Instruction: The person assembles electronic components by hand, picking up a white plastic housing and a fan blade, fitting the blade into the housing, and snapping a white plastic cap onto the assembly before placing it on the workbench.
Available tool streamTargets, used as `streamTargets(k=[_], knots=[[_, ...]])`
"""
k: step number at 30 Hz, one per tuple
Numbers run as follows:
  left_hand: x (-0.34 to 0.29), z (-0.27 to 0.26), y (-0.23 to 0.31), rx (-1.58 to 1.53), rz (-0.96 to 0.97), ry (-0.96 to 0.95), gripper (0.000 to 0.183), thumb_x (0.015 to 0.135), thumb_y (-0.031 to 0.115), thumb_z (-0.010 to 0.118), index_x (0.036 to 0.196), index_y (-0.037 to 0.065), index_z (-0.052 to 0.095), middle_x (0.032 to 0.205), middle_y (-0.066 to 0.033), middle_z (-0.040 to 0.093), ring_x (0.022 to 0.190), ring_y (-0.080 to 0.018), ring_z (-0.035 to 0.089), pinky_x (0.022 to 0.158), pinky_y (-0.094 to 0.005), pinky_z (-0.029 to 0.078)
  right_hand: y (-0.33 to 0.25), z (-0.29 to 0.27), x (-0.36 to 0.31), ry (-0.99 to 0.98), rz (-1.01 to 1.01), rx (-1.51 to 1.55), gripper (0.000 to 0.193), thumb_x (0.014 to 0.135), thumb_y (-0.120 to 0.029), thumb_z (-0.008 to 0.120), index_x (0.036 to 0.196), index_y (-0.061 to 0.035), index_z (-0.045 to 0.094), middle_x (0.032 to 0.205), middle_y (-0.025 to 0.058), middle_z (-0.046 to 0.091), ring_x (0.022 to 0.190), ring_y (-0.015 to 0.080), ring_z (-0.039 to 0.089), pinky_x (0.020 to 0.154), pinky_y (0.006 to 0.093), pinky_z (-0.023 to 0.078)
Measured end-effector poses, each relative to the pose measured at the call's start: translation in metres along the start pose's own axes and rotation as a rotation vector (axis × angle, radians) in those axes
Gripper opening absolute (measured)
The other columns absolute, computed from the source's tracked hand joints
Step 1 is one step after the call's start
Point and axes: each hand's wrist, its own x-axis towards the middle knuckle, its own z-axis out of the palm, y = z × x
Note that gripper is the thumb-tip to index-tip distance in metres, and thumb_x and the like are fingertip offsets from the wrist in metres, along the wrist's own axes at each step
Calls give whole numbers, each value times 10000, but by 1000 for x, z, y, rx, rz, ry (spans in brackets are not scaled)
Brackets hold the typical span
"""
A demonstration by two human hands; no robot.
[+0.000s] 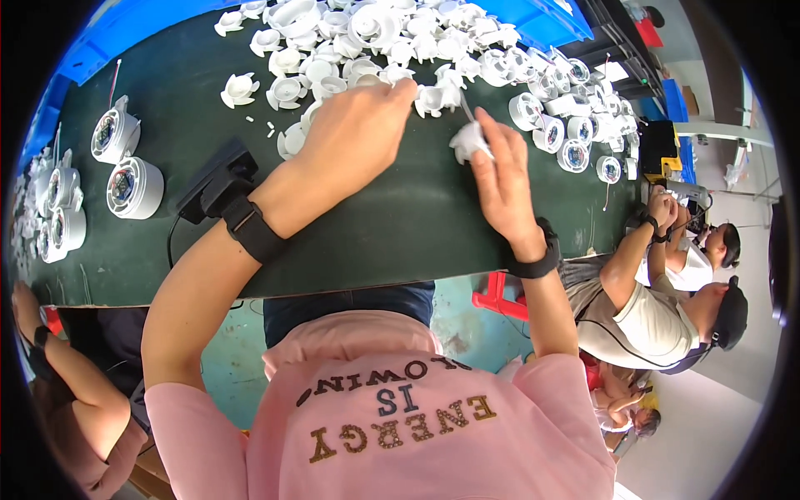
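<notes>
My left hand (354,133) reaches forward over the dark green table (392,233), its fingertips on a white plastic part (398,77) at the near edge of a big pile of white plastic housings (375,33). My right hand (500,179) holds a small white plastic piece (468,142) pinched between thumb and fingers, with a thin wire or stick rising from it. Both wrists wear black bands.
Round white housings with circuit boards (133,187) stand at the left, and more of them (575,154) at the right. A black device (218,179) lies by my left wrist. Other seated people work at the right (667,308) and lower left (75,400). A red stool (500,296) stands below the table edge.
</notes>
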Motion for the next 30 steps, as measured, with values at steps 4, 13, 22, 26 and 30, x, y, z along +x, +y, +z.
streamTargets(k=[4,13,22,26,30], knots=[[-5,-4,11,-218,-70,-140,108,862,103,584,930,27,548,761,-131,594,761,-342,580,625,-439,446,9,-14,-14,48,154,145,451,1008,-252,393,1378,4,423,1186,131,508,1071,220,497,945,313,381],[-27,-45,43,-223,50,-19,256,791,49,638,1033,4,566,978,-147,582,858,-341,537,729,-411,443,8,-10,-17,123,119,59,444,1005,-234,377,1360,26,431,1233,166,483,1131,263,467,994,346,341],[-68,-69,59,-444,-94,-133,280,755,18,658,1024,3,583,977,-159,590,864,-349,563,743,-407,467,2,-12,-9,67,126,-60,431,945,-132,453,1351,8,415,1208,225,440,1068,359,437,956,418,351],[-70,-55,70,-626,-134,-168,276,755,33,670,1017,-3,590,970,-160,601,860,-352,569,752,-411,481,-16,-9,-1,-4,70,-360,437,906,-90,465,1337,-22,447,1183,225,414,1045,387,423,934,444,360],[-56,-56,84,-623,-71,-109,333,792,13,659,1106,-8,551,988,-141,603,876,-300,587,754,-385,490,-15,-24,5,-20,164,67,400,992,-163,358,1337,24,437,1257,199,486,1132,306,481,1003,368,351]])
